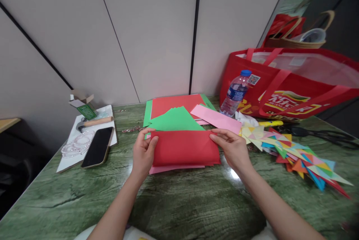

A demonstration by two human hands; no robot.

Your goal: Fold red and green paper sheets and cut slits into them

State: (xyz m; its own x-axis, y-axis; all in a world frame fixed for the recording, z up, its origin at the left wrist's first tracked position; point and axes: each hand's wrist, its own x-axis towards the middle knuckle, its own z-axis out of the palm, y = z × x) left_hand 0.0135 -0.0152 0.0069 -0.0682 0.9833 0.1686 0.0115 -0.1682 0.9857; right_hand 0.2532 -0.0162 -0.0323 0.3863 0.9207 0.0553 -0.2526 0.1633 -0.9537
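A folded red paper sheet [185, 147] lies on the green marble table [179, 202], on top of a pink sheet. My left hand [143, 151] pinches its left edge with thumb and fingers. At the sheet's upper right corner, my right hand [233, 147] grips it with fingers curled. Just behind the red sheet lies a folded green paper [175, 120], and behind that a stack of red and green sheets [174, 103]. A loose pink sheet [215, 118] rests at an angle to the right of the stack.
A pile of coloured paper triangles [297, 154] spreads at right, near scissors [316, 133] and a yellow marker [270, 123]. A water bottle [235, 94] and red tote bag [294, 82] stand behind. At left, a phone [98, 146], hammer [94, 122], bead bracelets [77, 143] and small box [82, 106].
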